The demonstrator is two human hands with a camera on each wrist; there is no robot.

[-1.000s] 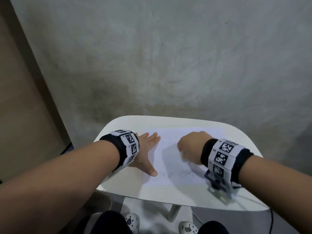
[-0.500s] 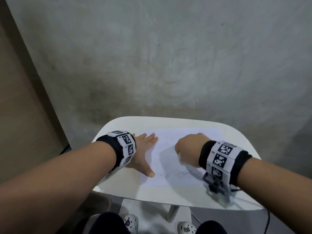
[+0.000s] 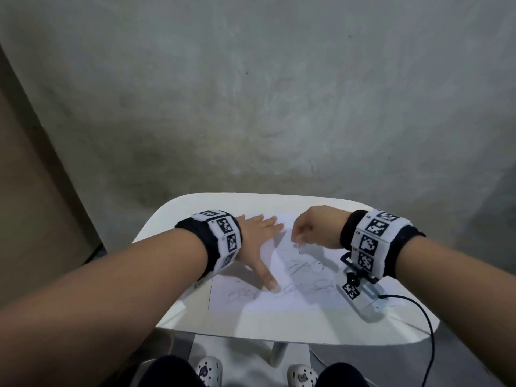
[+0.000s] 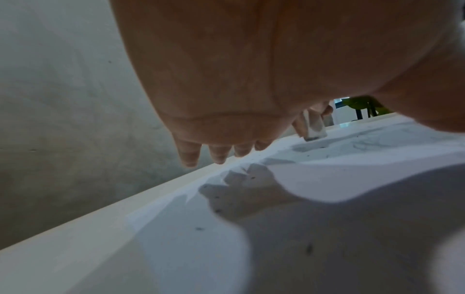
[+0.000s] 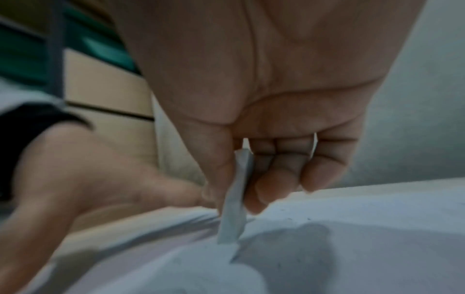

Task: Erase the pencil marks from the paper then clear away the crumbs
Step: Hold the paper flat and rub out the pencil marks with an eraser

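Note:
A white sheet of paper (image 3: 282,300) with grey pencil scribbles (image 3: 305,268) lies on a small white table (image 3: 178,210). My left hand (image 3: 258,241) lies flat on the sheet's left part, fingers straight, thumb spread toward me. My right hand (image 3: 312,227) pinches a white eraser (image 5: 235,202) between thumb and fingers, its lower end on the paper (image 5: 352,228) near the far middle. The eraser (image 4: 314,127) also shows beyond my left hand (image 4: 219,151) in the left wrist view. Small dark crumbs (image 4: 200,228) dot the paper (image 4: 327,179).
The table stands against a grey concrete wall (image 3: 251,93). A black cable (image 3: 427,325) runs from the right wrist camera off the table's right edge. My feet in white clogs (image 3: 208,371) show under the near edge. A brown panel (image 3: 25,177) stands at the left.
My right hand with the eraser has moved away from me, from the lower scribbles to the upper part of the sheet. The left hand stays pressed on the paper.

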